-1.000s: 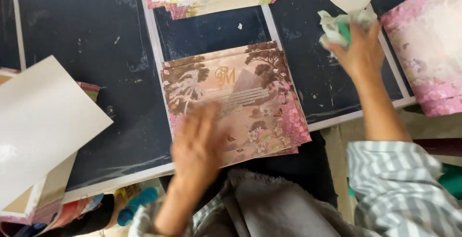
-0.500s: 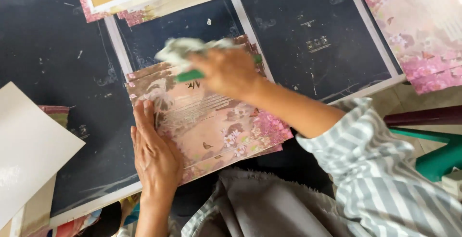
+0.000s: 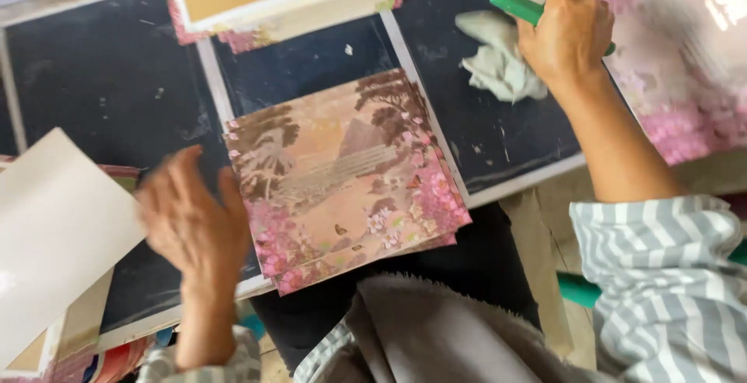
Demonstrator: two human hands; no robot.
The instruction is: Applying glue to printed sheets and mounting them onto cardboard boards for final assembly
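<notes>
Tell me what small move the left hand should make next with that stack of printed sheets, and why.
Probably bring the left hand down onto the near left edge of the stack of printed sheets to square it. The sheets are fanned unevenly at the bottom edge, the left hand hovers open beside them, and the right hand is busy holding the green-handled tool over by the crumpled cloth.

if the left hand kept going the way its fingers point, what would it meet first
Probably bare dark tabletop: the left hand points up-frame, left of the stack of pink floral printed cards. Height above the surface is unclear.
</notes>
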